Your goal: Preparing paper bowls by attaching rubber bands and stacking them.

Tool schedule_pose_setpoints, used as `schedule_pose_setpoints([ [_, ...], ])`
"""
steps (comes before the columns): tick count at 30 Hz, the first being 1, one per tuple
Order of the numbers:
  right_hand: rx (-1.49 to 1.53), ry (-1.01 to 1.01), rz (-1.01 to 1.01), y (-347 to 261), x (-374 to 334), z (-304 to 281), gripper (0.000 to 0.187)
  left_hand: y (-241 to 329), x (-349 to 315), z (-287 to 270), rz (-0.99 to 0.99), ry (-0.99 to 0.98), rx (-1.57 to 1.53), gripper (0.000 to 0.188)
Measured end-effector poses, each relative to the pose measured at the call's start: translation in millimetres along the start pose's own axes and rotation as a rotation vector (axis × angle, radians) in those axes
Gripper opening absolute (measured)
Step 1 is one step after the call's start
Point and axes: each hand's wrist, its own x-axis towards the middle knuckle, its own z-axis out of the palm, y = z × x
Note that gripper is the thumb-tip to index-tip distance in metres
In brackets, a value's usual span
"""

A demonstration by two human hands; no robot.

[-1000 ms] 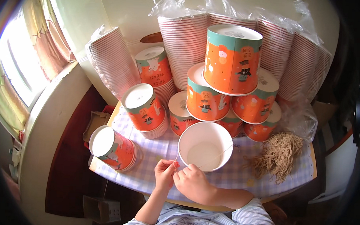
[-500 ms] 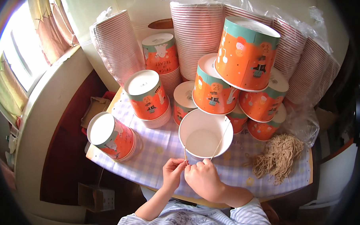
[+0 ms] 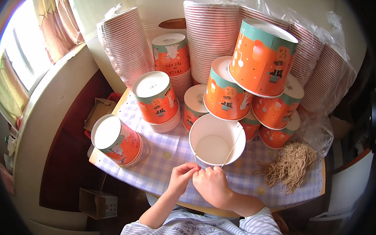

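A white-lined paper bucket stands mouth up on the checked tablecloth, just beyond my hands. A thin tan cord runs from the far right of its rim down to my fingers, and another length drops at the bucket's near left. My left hand pinches the cord between thumb and fingertips. Beside it, nearly touching, my right hand is closed in a fist round the cord; its palm side is hidden. A loose bundle of tan cords lies to the right on the cloth.
Upturned orange and green buckets form a pile behind the open one. More stand in nested stacks to the left, one stack near the table's left edge. Tall plastic-wrapped bucket stacks line the back. A cardboard box sits below the table.
The whole view has shifted slightly, so the bucket and stacks appear a little farther right. Both hands keep their hold on the cord, with hardly any movement.
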Motion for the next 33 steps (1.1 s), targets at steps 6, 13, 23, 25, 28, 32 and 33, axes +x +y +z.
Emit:
schedule_pose_setpoints([
  [6,0.029,0.023,-0.057,6.6,1.5,1.8,0.002,6.6,3.9,-0.9,-0.178,0.033,-0.156,0.008],
  [13,0.098,-0.104,-0.171,12.1,1.0,-1.1,0.004,20.6,22.4,-0.5,-0.183,0.039,-0.165,0.006],
  [23,0.088,-0.138,-0.242,16.6,1.3,2.2,0.007,36.7,41.5,-2.4,-0.173,-0.044,-0.006,0.008],
  [25,0.092,-0.125,-0.247,17.9,1.7,1.6,0.007,36.5,43.6,-4.2,-0.169,-0.06,0.001,0.008],
  [28,0.111,-0.119,-0.256,18.9,2.3,0.7,0.007,35.8,44.8,-5.7,-0.165,-0.084,0.009,0.009],
  [32,0.182,-0.117,-0.276,21.9,1.1,4.4,0.006,35.5,45.0,-8.6,-0.148,-0.105,0.093,0.011],
  [33,0.199,-0.132,-0.272,22.7,0.7,2.7,0.006,34.4,45.0,-11.9,-0.134,-0.094,0.156,0.015],
])
